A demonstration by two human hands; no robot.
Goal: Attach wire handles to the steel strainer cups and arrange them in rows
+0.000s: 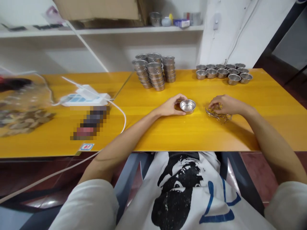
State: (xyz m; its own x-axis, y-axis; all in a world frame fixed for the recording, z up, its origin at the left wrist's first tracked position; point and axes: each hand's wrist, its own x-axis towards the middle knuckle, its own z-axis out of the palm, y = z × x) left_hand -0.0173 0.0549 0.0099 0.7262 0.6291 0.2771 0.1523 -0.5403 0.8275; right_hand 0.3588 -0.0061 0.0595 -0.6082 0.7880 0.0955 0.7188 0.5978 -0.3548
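In the head view, your left hand (pixel 170 106) curls around the left side of a small metal cup (pixel 188 110), pinching it between the thumb on its near side and the fingers on its far side. The cup's mouth faces up and tilts slightly towards you, over the middle of the yellow table (pixel 168 134); you cannot tell whether its base touches the wood.

Your right hand (pixel 226 104) is bent downwards to the right of the cup, its fingertips at a loose heap of thin wire pieces (pixel 219 117). You cannot tell whether those fingers are pressed together on a wire.

By the table's back edge, towards its far left corner, stand tall stacks of cups (pixel 156 76). Single cups (pixel 222 74) sit grouped towards the far right corner. A sticker (pixel 86 147) lies at the near left corner. Further left, a white power strip (pixel 92 100) rests beside a bundle of cable, with blurred brown pieces (pixel 27 123) beyond it. Above the back edge, a shelf (pixel 107 31) carries a cardboard box (pixel 100 14).
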